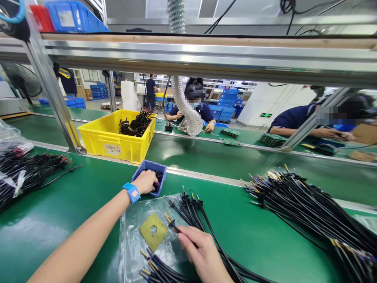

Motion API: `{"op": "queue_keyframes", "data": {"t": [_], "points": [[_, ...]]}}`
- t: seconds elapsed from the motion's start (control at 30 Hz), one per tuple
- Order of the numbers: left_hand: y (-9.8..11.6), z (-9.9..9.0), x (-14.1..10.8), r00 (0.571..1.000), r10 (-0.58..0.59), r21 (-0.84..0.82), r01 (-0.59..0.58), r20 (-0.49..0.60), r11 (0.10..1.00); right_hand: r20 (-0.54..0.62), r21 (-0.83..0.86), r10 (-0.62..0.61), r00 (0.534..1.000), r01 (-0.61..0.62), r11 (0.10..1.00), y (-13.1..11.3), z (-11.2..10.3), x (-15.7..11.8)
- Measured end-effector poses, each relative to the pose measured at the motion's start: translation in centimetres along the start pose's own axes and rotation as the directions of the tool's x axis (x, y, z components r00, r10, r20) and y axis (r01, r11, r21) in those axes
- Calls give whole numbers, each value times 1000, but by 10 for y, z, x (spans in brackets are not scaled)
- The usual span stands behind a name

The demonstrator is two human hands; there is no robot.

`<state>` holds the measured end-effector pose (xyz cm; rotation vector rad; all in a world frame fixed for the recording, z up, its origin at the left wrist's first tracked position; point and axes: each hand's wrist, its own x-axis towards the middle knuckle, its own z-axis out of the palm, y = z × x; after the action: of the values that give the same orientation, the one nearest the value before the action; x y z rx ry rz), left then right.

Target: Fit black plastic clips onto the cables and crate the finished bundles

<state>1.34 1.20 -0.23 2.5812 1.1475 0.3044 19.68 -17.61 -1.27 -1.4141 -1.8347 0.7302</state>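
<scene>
My left hand (145,181), with a blue wristband, reaches into a small blue bin (149,167) that holds small black parts; its fingertips are hidden inside. My right hand (203,253) pinches a black wire (173,225) with a yellow tip near its end. That wire lies over a clear plastic bag (132,236) on the green table. A yellow-green square pad with a hole (153,231) rests on the bag. A bunch of black wires (191,208) fans out beside my right hand.
A yellow crate of black cable parts (112,139) stands behind the blue bin. Large wire bundles lie at the left (26,169) and right (309,208). A metal frame post (53,94) rises at left. Two co-workers sit across the conveyor (206,157).
</scene>
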Motion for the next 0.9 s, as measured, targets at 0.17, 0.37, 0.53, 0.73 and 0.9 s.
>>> {"op": "queue_keyframes", "data": {"t": [0.17,0.37,0.53,0.73,0.9], "points": [[-5,-5,0,995,73,31,-75,67,997,105,-129,11,994,3,992,-5,9,-2],[-4,-10,-6,995,101,-69,-101,-9,992,79,-376,-41,996,67,924,6,18,-9],[-1,-20,-14,984,4,-266,-53,-180,962,-57,-439,-170,984,129,889,12,15,-11],[37,-10,-59,960,-230,-752,31,-162,658,-27,-218,-177,984,167,961,4,10,-8],[67,20,-101,921,-317,-974,214,228,-81,-54,-88,-84,995,79,993,-5,10,-8]]}}
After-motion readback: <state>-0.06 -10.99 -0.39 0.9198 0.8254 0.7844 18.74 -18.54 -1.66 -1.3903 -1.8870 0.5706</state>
